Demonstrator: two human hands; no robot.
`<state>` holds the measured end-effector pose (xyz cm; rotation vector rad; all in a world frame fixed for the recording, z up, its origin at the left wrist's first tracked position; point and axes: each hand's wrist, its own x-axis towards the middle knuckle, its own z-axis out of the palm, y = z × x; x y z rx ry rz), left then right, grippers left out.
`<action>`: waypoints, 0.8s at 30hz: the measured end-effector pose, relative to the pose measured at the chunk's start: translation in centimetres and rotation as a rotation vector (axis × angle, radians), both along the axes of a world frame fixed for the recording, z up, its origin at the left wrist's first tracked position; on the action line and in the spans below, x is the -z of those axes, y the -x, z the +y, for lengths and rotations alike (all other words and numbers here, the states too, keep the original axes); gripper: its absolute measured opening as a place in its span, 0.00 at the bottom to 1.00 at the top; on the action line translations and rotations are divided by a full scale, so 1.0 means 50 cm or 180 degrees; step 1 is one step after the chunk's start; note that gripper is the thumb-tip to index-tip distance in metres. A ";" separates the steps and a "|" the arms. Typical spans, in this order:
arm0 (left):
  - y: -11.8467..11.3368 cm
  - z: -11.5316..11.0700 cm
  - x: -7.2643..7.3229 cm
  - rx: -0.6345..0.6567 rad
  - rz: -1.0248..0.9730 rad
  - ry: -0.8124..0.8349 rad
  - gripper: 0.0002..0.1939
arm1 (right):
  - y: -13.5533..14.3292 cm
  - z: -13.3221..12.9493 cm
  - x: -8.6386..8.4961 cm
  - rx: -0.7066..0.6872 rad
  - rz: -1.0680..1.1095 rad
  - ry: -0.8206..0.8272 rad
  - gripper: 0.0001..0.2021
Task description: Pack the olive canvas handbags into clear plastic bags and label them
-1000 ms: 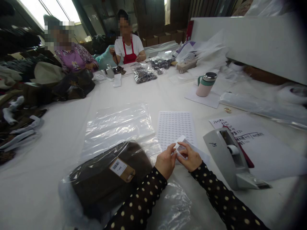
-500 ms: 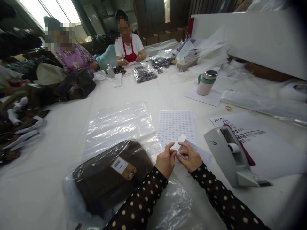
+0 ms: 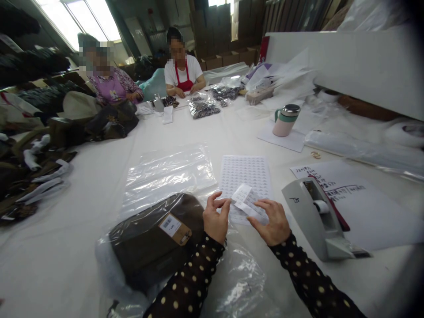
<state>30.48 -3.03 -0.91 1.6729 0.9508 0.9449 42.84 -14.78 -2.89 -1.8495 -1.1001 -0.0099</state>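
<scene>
One strip point(image 3: 243, 194) over near edge of sheet point(image 3: 245, 170); probably light, limp: pinch by edges. Left hand point(image 3: 216, 218): fingertips together, hold unclear; right hand point(image 3: 272, 224): spread, released.

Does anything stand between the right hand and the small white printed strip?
Nothing visible does. The strip lies over the printed sheet, between the left hand and the open right hand. The tape dispenser sits to the right, outside that gap.
</scene>
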 end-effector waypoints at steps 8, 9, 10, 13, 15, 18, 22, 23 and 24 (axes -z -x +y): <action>0.122 -0.035 -0.107 0.0016 0.0146 -0.3331 0.18 | 0.163 0.009 -0.094 -0.0699 0.2627 -0.0304 0.12; 0.135 -0.041 -0.110 -0.0004 0.0185 -0.3401 0.18 | 0.175 0.012 -0.096 -0.0663 0.2786 -0.0420 0.12; 0.146 -0.047 -0.111 -0.0041 0.0217 -0.3440 0.18 | 0.185 0.014 -0.097 -0.0644 0.2899 -0.0528 0.11; 0.180 -0.066 -0.113 -0.0112 0.0270 -0.3491 0.19 | 0.207 0.010 -0.101 -0.0764 0.3037 -0.0731 0.09; 0.201 -0.080 -0.118 -0.0110 0.0262 -0.3511 0.19 | 0.219 0.003 -0.106 -0.0878 0.3049 -0.0779 0.10; 0.233 -0.102 -0.130 0.0080 0.0296 -0.3491 0.19 | 0.239 -0.009 -0.119 -0.0862 0.3057 -0.0743 0.11; 0.294 -0.131 -0.138 0.0253 0.0155 -0.3232 0.20 | 0.274 -0.019 -0.146 -0.0978 0.2974 -0.0574 0.09; 0.314 -0.138 -0.139 0.0236 0.0093 -0.3144 0.20 | 0.284 -0.019 -0.153 -0.1115 0.2958 -0.0492 0.09; 0.336 -0.144 -0.139 0.0212 0.0033 -0.3075 0.19 | 0.294 -0.017 -0.160 -0.1262 0.2933 -0.0388 0.10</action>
